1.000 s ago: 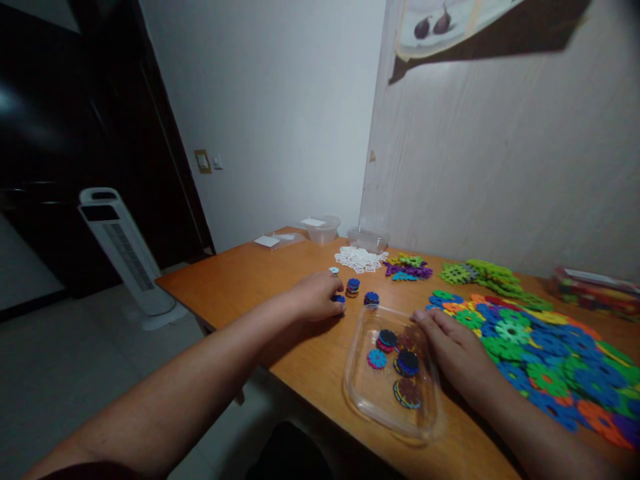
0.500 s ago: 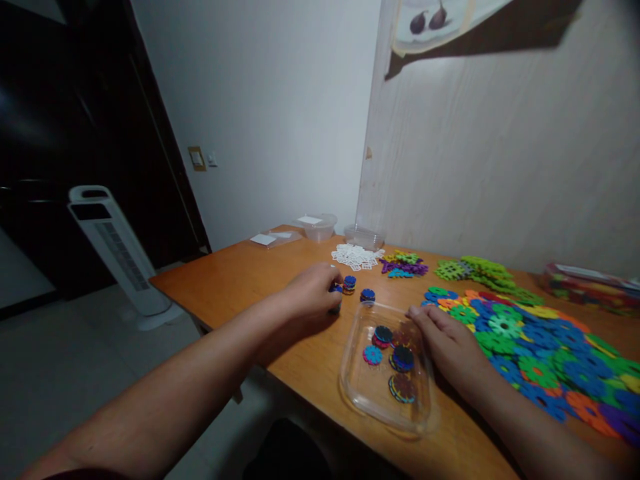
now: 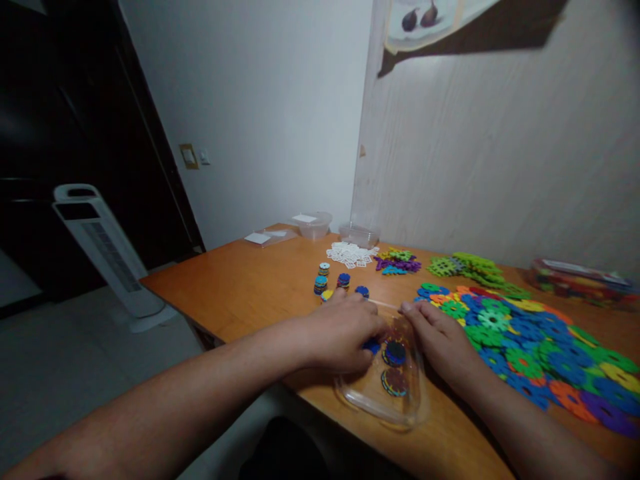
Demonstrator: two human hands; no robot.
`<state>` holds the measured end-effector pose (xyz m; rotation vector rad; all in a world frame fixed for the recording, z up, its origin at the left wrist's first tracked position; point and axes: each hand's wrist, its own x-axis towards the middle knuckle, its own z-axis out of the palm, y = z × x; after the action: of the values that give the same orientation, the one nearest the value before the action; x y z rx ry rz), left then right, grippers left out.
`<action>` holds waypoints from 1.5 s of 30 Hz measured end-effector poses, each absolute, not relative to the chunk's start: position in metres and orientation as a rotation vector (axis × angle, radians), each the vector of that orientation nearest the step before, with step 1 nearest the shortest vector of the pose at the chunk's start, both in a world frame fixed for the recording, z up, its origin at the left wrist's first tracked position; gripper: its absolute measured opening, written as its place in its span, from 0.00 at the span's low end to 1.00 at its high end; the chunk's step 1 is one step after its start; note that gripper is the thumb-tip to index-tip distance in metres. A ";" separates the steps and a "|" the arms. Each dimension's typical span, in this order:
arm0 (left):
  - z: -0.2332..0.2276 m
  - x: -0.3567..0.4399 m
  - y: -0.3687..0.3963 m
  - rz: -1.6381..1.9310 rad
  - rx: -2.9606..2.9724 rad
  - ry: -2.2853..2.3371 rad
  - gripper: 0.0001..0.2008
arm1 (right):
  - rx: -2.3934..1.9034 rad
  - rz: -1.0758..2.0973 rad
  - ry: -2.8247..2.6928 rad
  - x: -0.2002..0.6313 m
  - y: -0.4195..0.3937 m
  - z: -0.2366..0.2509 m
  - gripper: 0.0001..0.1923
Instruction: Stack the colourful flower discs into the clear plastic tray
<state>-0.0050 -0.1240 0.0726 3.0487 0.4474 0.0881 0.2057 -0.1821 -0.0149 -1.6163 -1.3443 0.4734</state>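
Clear tray (image 3: pixel 400 407) of toy discs (image 3: pixel 395 353) sits at the desk (image 3: pixel 250 287) front edge. From the head view I judge my left hand (image 3: pixel 345 333) is picking discs; next needs a clean pinch (fingers hidden, grip unclear). Right hand (image 3: pixel 443 343) lies flat, fingers together, steadying the rim.

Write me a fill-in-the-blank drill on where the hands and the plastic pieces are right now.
1. The left hand reaches into the clear ____.
2. The right hand rests on the tray's ____ side.
3. The small stacks of discs stand on the ____ table.
4. The big spread of flat coloured pieces lies to the ____ of the tray.

Missing words: tray; right; wooden; right
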 end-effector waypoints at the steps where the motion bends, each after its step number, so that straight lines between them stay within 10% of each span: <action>1: 0.071 -0.005 -0.124 0.075 3.047 0.459 0.11 | -1.613 0.463 -1.345 0.205 -0.182 -0.014 0.23; 19: 0.068 -0.045 -0.035 0.634 2.714 0.952 0.10 | -1.636 0.460 -1.353 0.210 -0.181 -0.018 0.22; 45: 0.044 -0.029 -0.040 0.387 2.770 0.981 0.13 | -1.654 0.459 -1.354 0.209 -0.183 -0.016 0.23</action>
<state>-0.0287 -0.0400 0.0439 2.7699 0.9814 0.3874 0.2089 -0.1828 -0.0163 -1.6540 -1.3541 0.4585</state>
